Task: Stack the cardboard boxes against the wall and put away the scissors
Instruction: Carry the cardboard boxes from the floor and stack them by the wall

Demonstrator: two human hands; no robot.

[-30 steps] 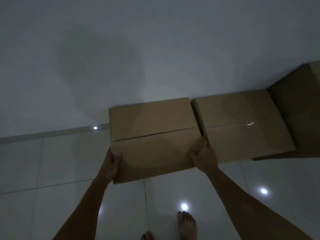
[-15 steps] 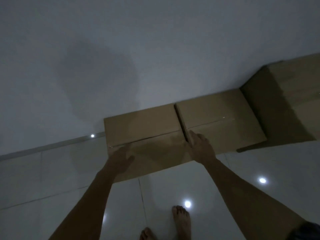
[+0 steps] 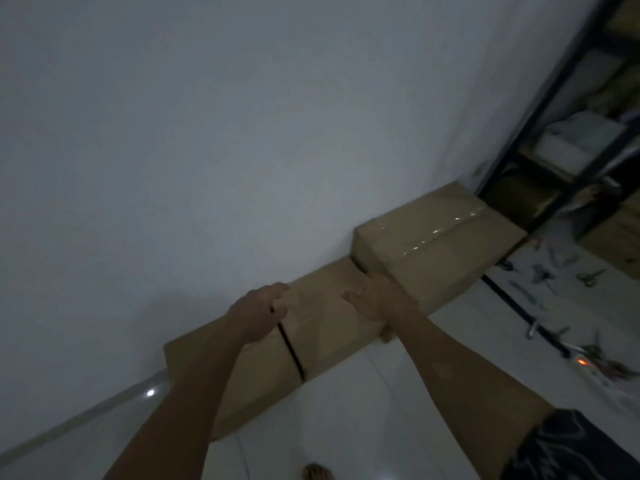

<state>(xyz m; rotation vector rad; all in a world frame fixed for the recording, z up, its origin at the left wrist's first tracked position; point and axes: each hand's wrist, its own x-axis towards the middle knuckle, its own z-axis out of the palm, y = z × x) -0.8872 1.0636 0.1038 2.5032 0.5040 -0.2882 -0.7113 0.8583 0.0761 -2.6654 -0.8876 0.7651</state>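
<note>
Fingers of the left hand (image 3: 263, 311) curl loosely over the far top edge of the middle cardboard box (image 3: 325, 327), though the dim light hides whether they truly grip it. Leftward, the left cardboard box (image 3: 249, 379) is half covered by that forearm. Straight fingers of the right hand (image 3: 375, 301) lie flat on the middle box's top (thumb over its near corner). Touching it, the taller taped box (image 3: 440, 251) stands against the wall (image 3: 242, 150). Blurred scissors (image 3: 588, 277) lie scattered on the floor (image 3: 381, 410) far right.
</note>
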